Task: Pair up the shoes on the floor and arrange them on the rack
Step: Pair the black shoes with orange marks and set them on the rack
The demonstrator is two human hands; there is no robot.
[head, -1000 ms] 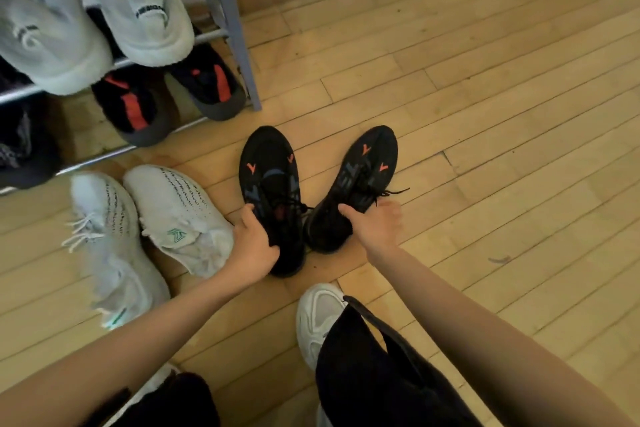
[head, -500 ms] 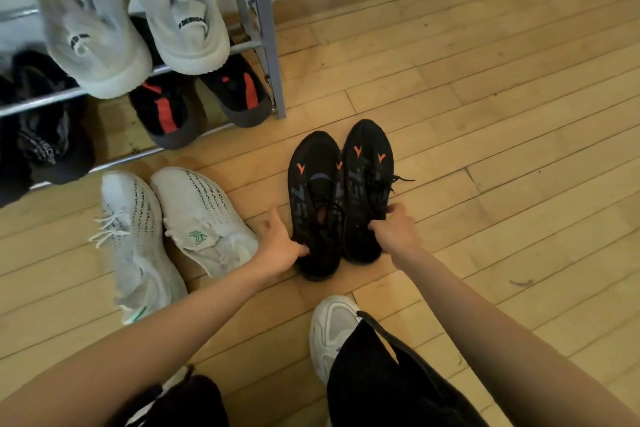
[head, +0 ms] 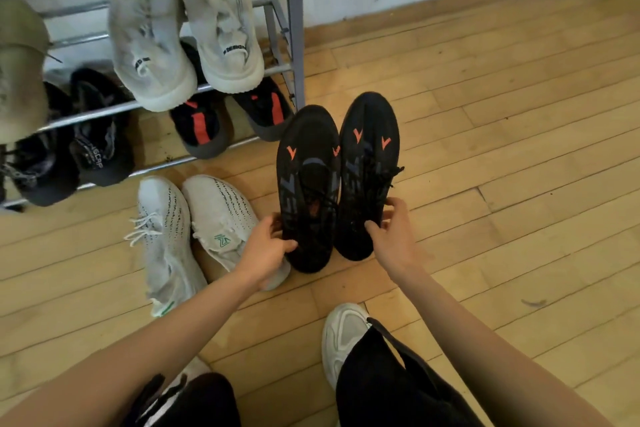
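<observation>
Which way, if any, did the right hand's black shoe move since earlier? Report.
Yes. The black shoe swung its toe left, toward the rack leg, beside its mate.

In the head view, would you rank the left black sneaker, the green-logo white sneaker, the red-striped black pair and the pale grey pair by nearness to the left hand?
1. Left black sneaker, gripped by the left hand.
2. Green-logo white sneaker, floor, beside the hand.
3. Red-striped black pair, lowest rack shelf.
4. Pale grey pair, shelf above.
</observation>
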